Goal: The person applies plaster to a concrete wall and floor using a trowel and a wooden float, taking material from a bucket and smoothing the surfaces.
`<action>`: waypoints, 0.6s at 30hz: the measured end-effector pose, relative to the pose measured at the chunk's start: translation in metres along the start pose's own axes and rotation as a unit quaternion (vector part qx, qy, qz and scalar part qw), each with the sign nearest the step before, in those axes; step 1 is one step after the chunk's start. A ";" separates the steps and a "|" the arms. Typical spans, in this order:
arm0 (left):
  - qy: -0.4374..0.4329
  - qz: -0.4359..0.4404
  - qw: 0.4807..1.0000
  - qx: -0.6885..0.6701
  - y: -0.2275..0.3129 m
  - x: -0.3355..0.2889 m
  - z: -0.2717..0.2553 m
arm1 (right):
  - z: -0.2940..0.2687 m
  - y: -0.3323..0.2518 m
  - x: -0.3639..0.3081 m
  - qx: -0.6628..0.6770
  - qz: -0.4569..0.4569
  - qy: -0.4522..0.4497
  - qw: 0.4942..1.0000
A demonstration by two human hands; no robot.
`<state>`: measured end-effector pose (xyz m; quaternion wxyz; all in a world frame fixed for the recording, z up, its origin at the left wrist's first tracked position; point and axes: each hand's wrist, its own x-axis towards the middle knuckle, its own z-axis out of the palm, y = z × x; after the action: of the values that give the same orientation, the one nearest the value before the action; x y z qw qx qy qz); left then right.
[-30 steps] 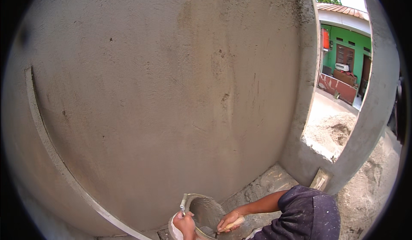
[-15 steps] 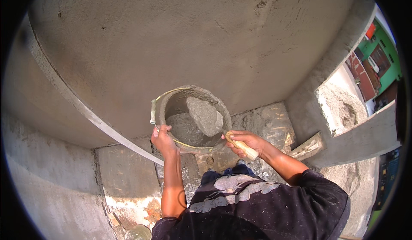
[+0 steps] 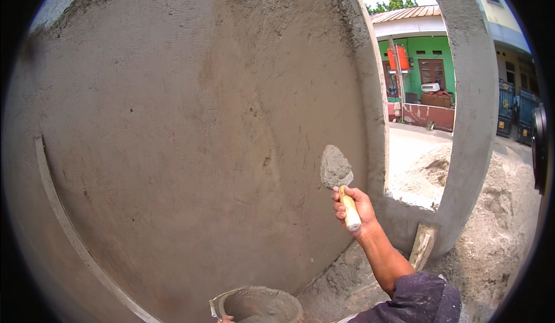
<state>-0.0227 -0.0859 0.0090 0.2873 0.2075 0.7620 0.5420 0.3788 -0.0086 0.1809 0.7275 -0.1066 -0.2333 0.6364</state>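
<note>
My right hand (image 3: 362, 207) is closed round the wooden handle of a trowel (image 3: 351, 212), raised in front of the plastered wall (image 3: 231, 121). A heap of wet grey mortar (image 3: 335, 166) covers most of the blade, whose bare metal shows by the handle. At the lower edge, my left hand (image 3: 226, 319) is mostly cut off; its fingers grip the rim of a mortar-caked bucket (image 3: 292, 304) beside the end of the wire handle. Grey mortar coats the bucket's inner wall, and its lower part lies out of the picture.
A long straight batten (image 3: 65, 222) leans against the wall at left. To the right is a window opening with a rough post (image 3: 468, 103); a short board (image 3: 424, 245) stands below it. Sand piles (image 3: 503, 207) lie outside, facing a green house (image 3: 425, 51).
The trowel with its mortar has come up out of the bucket toward the wall's right side. My view has tilted up, so the bucket and left hand now sit at the lower edge.
</note>
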 end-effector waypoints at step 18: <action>0.126 0.018 0.981 -0.145 -0.131 0.139 0.008 | 0.176 -0.380 -0.040 -0.259 -0.770 0.579 0.071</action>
<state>-0.1223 -0.0355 -0.1467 0.2064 0.1072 0.7017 0.6734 0.6251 -0.1358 0.4972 0.6488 -0.3851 0.1582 -0.6370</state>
